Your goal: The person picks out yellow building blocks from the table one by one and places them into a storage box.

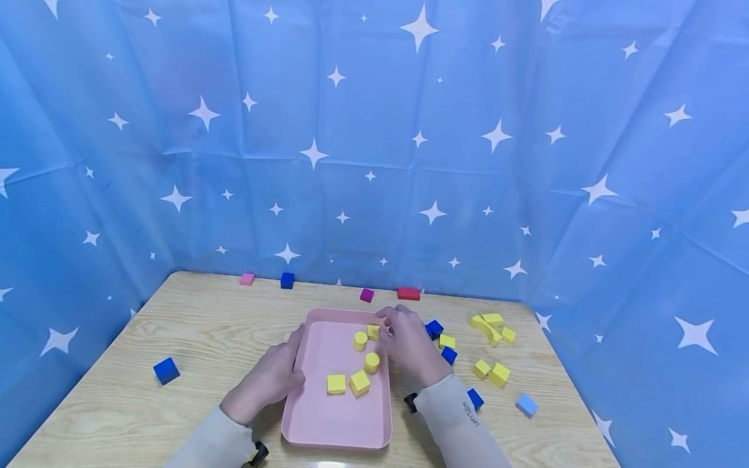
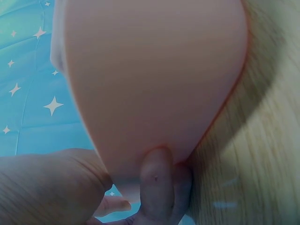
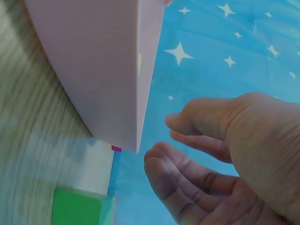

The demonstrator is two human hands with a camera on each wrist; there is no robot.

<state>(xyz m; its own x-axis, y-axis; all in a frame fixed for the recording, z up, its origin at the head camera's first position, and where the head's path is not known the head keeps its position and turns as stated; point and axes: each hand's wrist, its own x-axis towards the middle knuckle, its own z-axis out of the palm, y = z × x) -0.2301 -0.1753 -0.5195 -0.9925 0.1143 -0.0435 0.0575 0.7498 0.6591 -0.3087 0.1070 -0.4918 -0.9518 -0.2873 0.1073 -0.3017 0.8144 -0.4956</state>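
A pink tray (image 1: pixel 328 422) lies on the table and holds several yellow blocks, among them a yellow cube (image 1: pixel 359 383) and a yellow cylinder (image 1: pixel 371 363). My left hand (image 1: pixel 272 374) grips its left side, thumb over the rim; the left wrist view shows fingers (image 2: pixel 157 183) against the outer wall. Over the far right corner is my right hand (image 1: pixel 406 341), near a yellow block (image 1: pixel 373 331) inside the tray. In the right wrist view, the right hand (image 3: pixel 211 159) has loosely bent fingers with nothing between them.
Right of the tray lie several yellow blocks (image 1: pixel 499 375), dark blue blocks (image 1: pixel 448 355) and a light blue block (image 1: pixel 526 405). A blue cube (image 1: pixel 166 371) sits at left. Along the back edge are pink (image 1: pixel 247 279), blue, purple and red (image 1: pixel 408 294) blocks. A green block (image 3: pixel 77 207) shows below.
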